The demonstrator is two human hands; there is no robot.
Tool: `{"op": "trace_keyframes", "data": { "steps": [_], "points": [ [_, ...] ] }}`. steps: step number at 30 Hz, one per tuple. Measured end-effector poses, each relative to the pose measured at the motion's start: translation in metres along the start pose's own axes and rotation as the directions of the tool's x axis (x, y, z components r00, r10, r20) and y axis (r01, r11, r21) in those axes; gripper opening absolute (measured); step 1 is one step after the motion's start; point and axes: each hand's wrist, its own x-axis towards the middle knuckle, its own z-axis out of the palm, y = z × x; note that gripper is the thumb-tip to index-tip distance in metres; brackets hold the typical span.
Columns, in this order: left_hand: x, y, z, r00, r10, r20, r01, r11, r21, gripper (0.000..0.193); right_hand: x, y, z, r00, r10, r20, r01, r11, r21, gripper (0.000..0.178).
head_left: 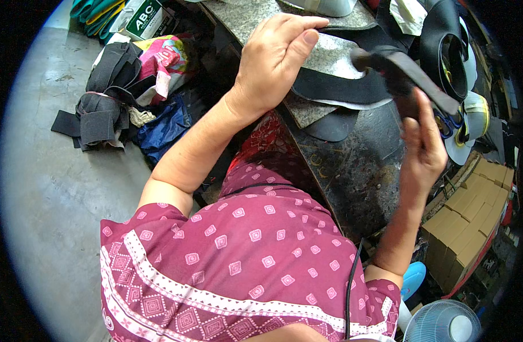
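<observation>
My left hand is at the far side of the work table, its thumb and forefinger closed at the edge of a black curved sheet piece. The piece has a pale underside along its near edge and bends around a speckled grey-white patch. My right hand is raised over the table's right side, wrapped round a hammer. Motion blurs the hammer; its dark head is long, with a rounded end toward the black piece. The fingertips of my left hand are partly hidden.
Under the black piece lies a speckled stone slab on the dark, worn table. Rolled black sheets and blue-handled scissors are at the right. Cardboard boxes, a fan and bundled black strips surround the table.
</observation>
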Motion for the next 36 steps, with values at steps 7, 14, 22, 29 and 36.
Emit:
{"op": "trace_keyframes", "data": {
  "steps": [7, 14, 22, 29, 36],
  "points": [
    [0.086, 0.015, 0.002, 0.854, -0.121, 0.506, 0.156, 0.987, -0.027, 0.059, -0.01, -0.003, 0.041, 0.953, -0.032, 0.3, 0.1, 0.972, -0.214, 0.044],
    [0.121, 0.046, 0.059, 0.749, -0.075, 0.658, -0.021, 0.99, 0.137, 0.034, -0.019, -0.002, 0.015, 0.958, 0.038, 0.285, 0.029, 0.973, -0.228, 0.039],
    [0.097, 0.033, 0.038, 0.904, 0.051, 0.424, 0.129, 0.914, -0.385, 0.016, 0.005, 0.012, -0.039, 0.982, 0.135, 0.133, -0.109, 0.976, -0.186, 0.038],
    [0.062, 0.011, 0.042, 0.983, -0.159, 0.094, 0.183, 0.781, -0.598, 0.029, 0.009, -0.004, 0.026, 0.96, 0.203, 0.195, -0.126, 0.929, -0.347, 0.039],
    [0.051, 0.007, 0.025, 0.971, -0.228, 0.066, 0.227, 0.808, -0.544, 0.036, 0.013, 0.003, 0.011, 1.0, 0.016, -0.001, -0.016, 1.0, 0.009, 0.039]
  ]
}}
